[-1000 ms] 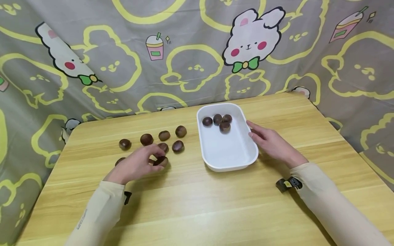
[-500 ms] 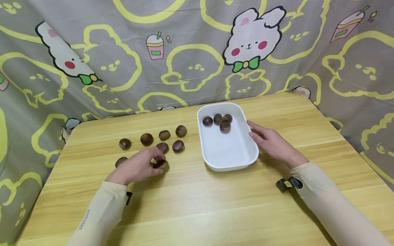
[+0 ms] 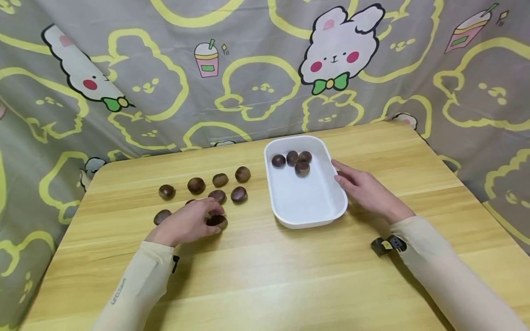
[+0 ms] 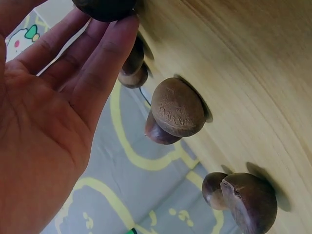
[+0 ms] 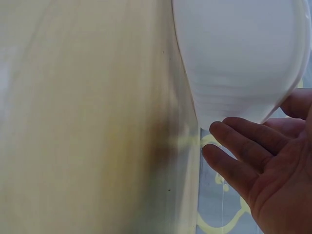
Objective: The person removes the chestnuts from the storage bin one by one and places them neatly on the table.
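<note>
My left hand [image 3: 186, 223] is at the front of a group of brown chestnuts, thumb and fingers pinching one dark chestnut [image 3: 218, 222] low over the table. In the left wrist view that chestnut [image 4: 106, 7] shows at the top edge, against the fingertips. A white rectangular tray [image 3: 306, 197] stands to the right, with several chestnuts [image 3: 302, 168] gathered toward its far end. Along the tray's right side lies my right hand [image 3: 366, 191]. Its fingers are nearly straight in the right wrist view, at the outer wall, with the thumb by the rim.
Several loose chestnuts [image 3: 196, 185] lie spread on the wooden table [image 3: 265, 276], left of the tray. One chestnut [image 3: 190, 201] is mostly hidden behind the left hand. A grey patterned cloth [image 3: 256, 105] hangs along the table's back edge.
The left hand has closed in on the front chestnut, its thumb and fingers drawing together around it. The right hand and the tray have stayed in place.
</note>
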### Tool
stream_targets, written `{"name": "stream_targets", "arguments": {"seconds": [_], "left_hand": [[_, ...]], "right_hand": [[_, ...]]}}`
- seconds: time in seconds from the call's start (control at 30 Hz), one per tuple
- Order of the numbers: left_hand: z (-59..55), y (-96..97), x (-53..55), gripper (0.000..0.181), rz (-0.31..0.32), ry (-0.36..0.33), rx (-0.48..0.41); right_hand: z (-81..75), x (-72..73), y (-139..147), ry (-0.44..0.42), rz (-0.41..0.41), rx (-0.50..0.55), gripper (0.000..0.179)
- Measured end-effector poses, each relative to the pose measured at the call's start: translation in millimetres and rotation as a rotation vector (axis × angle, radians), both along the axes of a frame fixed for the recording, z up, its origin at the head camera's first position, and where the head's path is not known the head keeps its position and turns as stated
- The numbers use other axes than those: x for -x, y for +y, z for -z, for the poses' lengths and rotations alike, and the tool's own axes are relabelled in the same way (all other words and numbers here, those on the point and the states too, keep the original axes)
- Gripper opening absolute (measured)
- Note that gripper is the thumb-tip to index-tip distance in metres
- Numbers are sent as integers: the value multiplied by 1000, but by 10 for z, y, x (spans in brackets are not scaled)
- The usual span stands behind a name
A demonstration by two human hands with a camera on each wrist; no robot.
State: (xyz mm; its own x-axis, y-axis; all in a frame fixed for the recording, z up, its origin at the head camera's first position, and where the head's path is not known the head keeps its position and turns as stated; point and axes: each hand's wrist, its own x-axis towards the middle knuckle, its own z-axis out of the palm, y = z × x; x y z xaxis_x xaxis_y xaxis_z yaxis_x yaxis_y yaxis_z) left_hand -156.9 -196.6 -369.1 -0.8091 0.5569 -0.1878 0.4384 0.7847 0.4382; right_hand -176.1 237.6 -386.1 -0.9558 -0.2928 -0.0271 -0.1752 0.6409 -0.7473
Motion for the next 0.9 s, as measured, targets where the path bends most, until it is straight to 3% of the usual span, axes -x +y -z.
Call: {"name": "stream_targets", "arguments": {"seconds": [0.43, 0.57, 0.73, 0.9], "left_hand": [[19, -11, -10, 25, -12, 18, 22], [-31, 1, -23, 27, -52, 29, 2], [-138, 24, 18, 26, -82, 105, -92], [-260, 146, 86, 25, -46, 130, -260]], "right_hand": [[16, 18, -16, 0, -9, 12, 57], [9, 25, -15, 2, -9, 14, 57], [13, 32, -12, 7, -13, 18, 56], [17, 37, -8, 13, -16, 16, 56]]}}
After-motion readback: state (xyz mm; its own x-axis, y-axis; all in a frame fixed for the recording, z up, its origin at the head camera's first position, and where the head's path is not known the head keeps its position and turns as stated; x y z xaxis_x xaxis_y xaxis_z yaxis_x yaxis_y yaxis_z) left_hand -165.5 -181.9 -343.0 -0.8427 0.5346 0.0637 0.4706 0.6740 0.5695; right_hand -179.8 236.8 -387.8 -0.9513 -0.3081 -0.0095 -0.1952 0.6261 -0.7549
